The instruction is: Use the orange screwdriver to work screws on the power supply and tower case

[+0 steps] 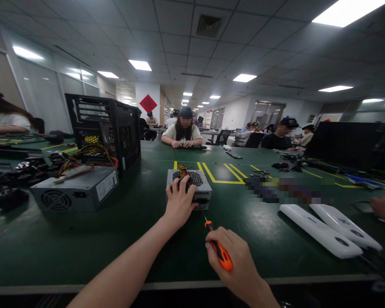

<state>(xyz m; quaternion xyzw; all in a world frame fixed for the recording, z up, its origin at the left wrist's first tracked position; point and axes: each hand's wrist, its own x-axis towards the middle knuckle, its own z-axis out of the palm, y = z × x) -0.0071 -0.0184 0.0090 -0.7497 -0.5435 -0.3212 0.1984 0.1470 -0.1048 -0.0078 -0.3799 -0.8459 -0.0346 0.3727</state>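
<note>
Silver metal formed the housing of one power supply [205, 186], which sat on the green table [141, 248] at the center of the frame. One left hand [179, 202] lay over the top of this unit, its fingers spread and bent across one bundle of cables [182, 169]. One right hand [237, 256], at the lower center, was closed around the handle of one orange-and-black screwdriver [223, 257]. The shaft pointed up and left toward the near face of the unit; whether the tip made contact could not be told.

One second power supply [106, 185], with one round fan grille and one white label on its visible sides, stood at the left of the frame. One black computer case [130, 141] stood upright just behind it. Two long white units [321, 231] lay side by side at the lower right. One co-worker's hand [381, 208] showed at the right edge. One person [182, 133] sat across the table at upper center, both hands on a dark object.
</note>
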